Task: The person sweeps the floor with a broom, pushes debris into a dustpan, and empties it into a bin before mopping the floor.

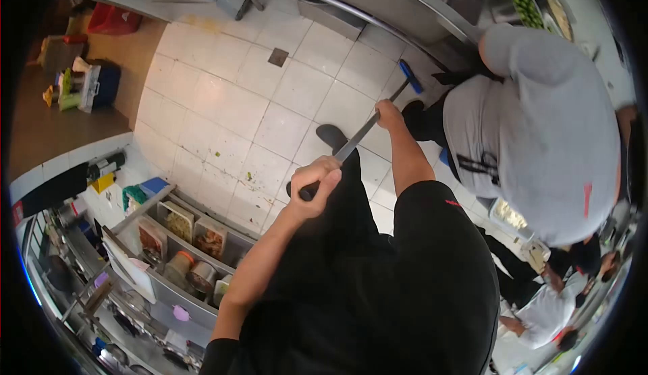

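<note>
A long-handled broom (358,139) with a grey pole slants across the middle of the view. Its narrow blue head (410,76) rests on the white tiles near the steel equipment; whether it carries bristles or a blade is too small to tell. My left hand (316,180) is wrapped round the upper end of the pole, close to my body. Further down, my right hand (388,114) grips the pole nearer the head. Small green and brown scraps (250,177) lie scattered on the floor left of my feet.
A co-worker in a grey shirt (540,132) stands close on my right, near the blue head. Food containers (179,221) fill a steel counter at lower left. Steel equipment (398,10) borders the top. A floor drain (277,56) is ahead. More people (550,311) are at lower right.
</note>
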Available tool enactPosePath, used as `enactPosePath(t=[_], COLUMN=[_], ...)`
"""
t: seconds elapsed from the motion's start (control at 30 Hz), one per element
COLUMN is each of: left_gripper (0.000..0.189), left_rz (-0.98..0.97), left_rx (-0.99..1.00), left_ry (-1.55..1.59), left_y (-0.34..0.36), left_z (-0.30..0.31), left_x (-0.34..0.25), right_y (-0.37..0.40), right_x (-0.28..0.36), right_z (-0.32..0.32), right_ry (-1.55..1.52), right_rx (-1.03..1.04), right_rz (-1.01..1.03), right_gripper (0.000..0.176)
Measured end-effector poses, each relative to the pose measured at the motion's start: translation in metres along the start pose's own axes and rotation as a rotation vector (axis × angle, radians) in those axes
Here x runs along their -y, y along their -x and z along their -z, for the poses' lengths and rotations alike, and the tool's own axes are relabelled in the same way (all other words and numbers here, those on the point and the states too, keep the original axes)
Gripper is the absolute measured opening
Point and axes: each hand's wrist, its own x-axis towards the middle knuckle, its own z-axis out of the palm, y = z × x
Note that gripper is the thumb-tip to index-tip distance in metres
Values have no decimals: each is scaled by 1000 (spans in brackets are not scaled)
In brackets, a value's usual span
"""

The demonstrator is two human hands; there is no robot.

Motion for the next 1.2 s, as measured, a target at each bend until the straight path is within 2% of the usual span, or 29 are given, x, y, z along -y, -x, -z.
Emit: enactPosePath(t=[0.07, 0.1, 0.13, 0.17, 0.23, 0.27, 0.33, 0.4, 0.43, 0.47, 0.5, 0.53, 0.57, 0.6, 0.63, 0.67, 0.7, 0.77, 0.83, 0.9, 0.93, 1.03, 1.07, 1.1, 1.13, 1.2], left_gripper=[21, 19, 23, 29, 32, 33, 30, 24, 21, 15, 12, 7, 5, 11, 16, 19, 21, 21, 20, 21, 23, 27, 24, 21, 21, 24], left_rz=[-12, 69, 155, 65, 22, 16, -89, -151, -148, 256, 610, 337, 66, 8, -59, -94, -119, -24, -142, -173, -182, -247, -278, -311, -105, -81], left_rx=[-69, -72, -103, 7, 41, -21, 61, 161, -13, 189, 352, 39, -72, -77, 2, -68, -146, -135, -229, -177, -117, -214, -276, -335, -267, -286], left_ry=[-148, -210, -332, -276, -182, -185, -88, 33, -57, -358, -695, -460, -184, -192, -163, -176, -187, -217, -130, -137, -129, -79, -87, -92, -147, -210], left_y=[-35, -47, -70, -77, -107, -111, -121, -132, -119, -131, -109, -137, -141, -145, -159, -167, -172, -170, -163, -159, -156, -145, -117, -96, -133, -128], left_z=[2, 13, 9, 17, 1, -8, -11, -4, -7, 7, 16, -2, -13, -27, -37, -33, -31, -17, -20, -21, -20, -25, -15, -5, 2, 19], left_x=[-36, -64, -110, -130, -175, -187, -195, -186, -168, -167, -114, -85, -28, 1, 2, -11, -37, -96, -137, -158, -165, -159, -129, -101, -117, -131], right_y=[4, 4, 11, 4, 2, 1, -8, -18, -29, -50, -74, -98, -119, -138, -144, -150, -144, -124, -96, -83, -80, -86, -92, -101, -102, -94], right_x=[3, 31, 83, 119, 159, 169, 174, 141, 115, 75, 32, -6, -38, -58, -45, -25, 0, 64, 137, 167, 169, 149, 136, 120, 121, 147], right_z=[-26, -31, 0, 37, 50, 70, 114, 129, 137, 128, 110, 104, 96, 97, 99, 99, 96, 77, 98, 106, 112, 125, 127, 113, 91, 50], right_ry=[-289, -423, -599, -589, -708, -705, -692, -662, -625, -502, -527, -425, -421, -378, -382, -431, -482, -729, -828, -835, -834, -734, -643, -602, -629, -753], right_rx=[65, -68, -136, 87, 168, 218, 272, 166, 80, 83, -8, 7, -6, 141, 151, 65, -9, 1, 128, 232, 229, 193, 174, 201, 161, 126], right_rz=[106, 186, 202, 308, 313, 356, 463, 420, 430, 389, 334, 301, 290, 278, 287, 360, 431, 531, 522, 536, 548, 640, 636, 525, 524, 507], right_gripper=[21, 22, 17, 11, 8, 9, 7, 4, 6, 10, 13, 17, 20, 19, 19, 15, 11, 6, 5, 6, 6, 7, 8, 8, 11, 15])
